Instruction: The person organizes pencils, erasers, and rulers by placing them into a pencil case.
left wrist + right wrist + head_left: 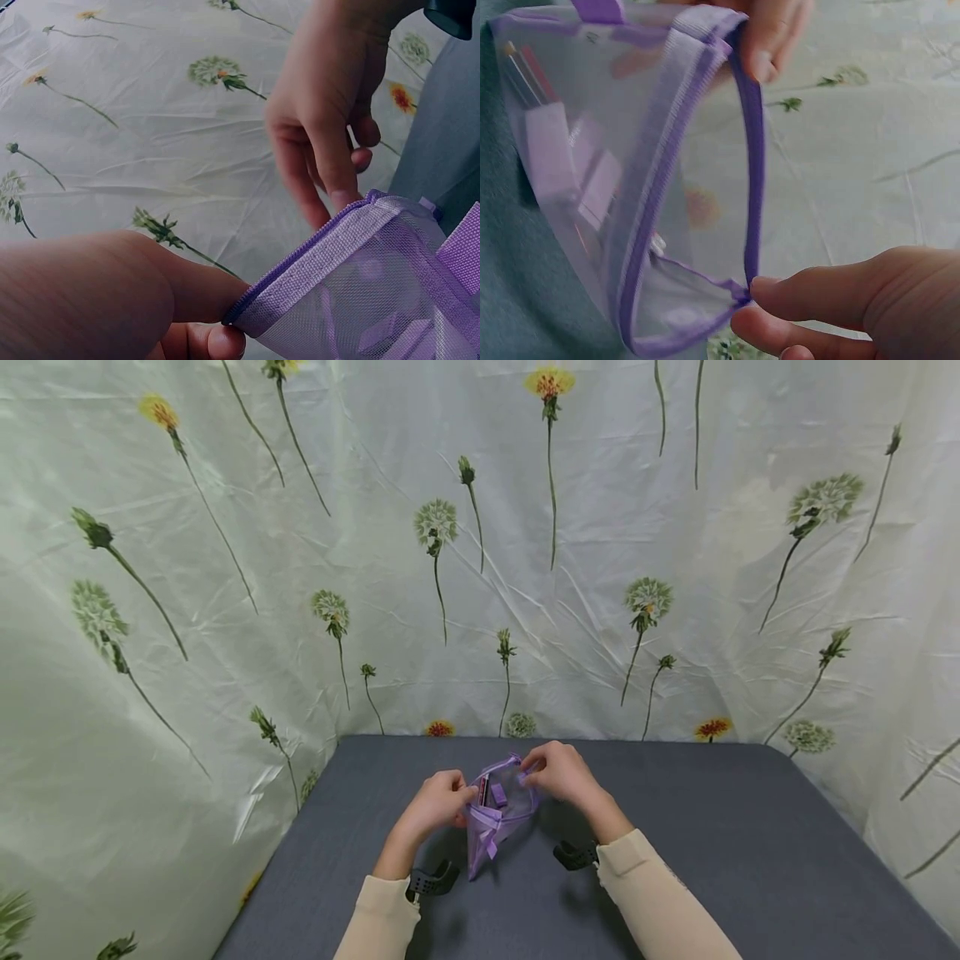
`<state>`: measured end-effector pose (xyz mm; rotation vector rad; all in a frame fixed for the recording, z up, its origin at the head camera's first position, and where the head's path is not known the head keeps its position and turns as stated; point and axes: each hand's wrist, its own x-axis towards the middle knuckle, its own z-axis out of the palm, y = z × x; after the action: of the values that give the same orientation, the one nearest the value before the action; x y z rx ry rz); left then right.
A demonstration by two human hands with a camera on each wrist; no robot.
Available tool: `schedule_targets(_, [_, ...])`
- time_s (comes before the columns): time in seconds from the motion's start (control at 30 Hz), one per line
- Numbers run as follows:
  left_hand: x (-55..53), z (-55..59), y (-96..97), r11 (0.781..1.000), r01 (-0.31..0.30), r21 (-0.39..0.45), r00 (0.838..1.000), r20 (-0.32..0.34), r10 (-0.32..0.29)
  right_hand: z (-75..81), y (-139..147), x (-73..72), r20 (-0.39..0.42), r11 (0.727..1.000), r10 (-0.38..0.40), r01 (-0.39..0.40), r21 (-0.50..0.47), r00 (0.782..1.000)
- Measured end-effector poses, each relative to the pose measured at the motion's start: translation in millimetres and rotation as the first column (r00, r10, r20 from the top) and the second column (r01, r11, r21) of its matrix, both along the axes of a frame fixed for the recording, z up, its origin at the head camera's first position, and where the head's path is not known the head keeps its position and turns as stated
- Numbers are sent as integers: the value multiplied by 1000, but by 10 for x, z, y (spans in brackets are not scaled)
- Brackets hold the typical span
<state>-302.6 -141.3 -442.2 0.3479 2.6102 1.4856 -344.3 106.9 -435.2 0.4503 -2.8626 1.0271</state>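
Note:
A see-through purple mesh zip pouch (480, 839) is held up over the table with its mouth spread wide. My left hand (438, 799) pinches one end of the zipped rim between thumb and fingers. At the opposite end, my right hand (564, 774) pinches the rim by the zipper (753, 187), as the right wrist view shows. Inside lie a small purple block (498, 794) and a narrow dark-and-red item (483, 790). Through the mesh, the right wrist view also shows a pale block (551, 146) and thin pencil-like sticks (529, 75).
A dark grey table (675, 860) spreads out below both hands. Behind and beside it hangs a pale curtain (360, 527) printed with dandelions. Each wrist carries a black strap (433, 880), and beige sleeves (660, 893) cover the forearms.

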Motion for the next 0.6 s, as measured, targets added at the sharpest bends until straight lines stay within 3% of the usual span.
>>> schedule_targets(0.33, [7, -6, 2, 1000, 6, -26, 1000, -9, -6, -84, 280, -18, 41, 996, -67, 69, -60, 997])
schedule_targets(0.6, [7, -14, -1, 1000, 13, -13, 1000, -11, -13, -209, 474, -42, 59, 991, -130, 131, -20, 990])
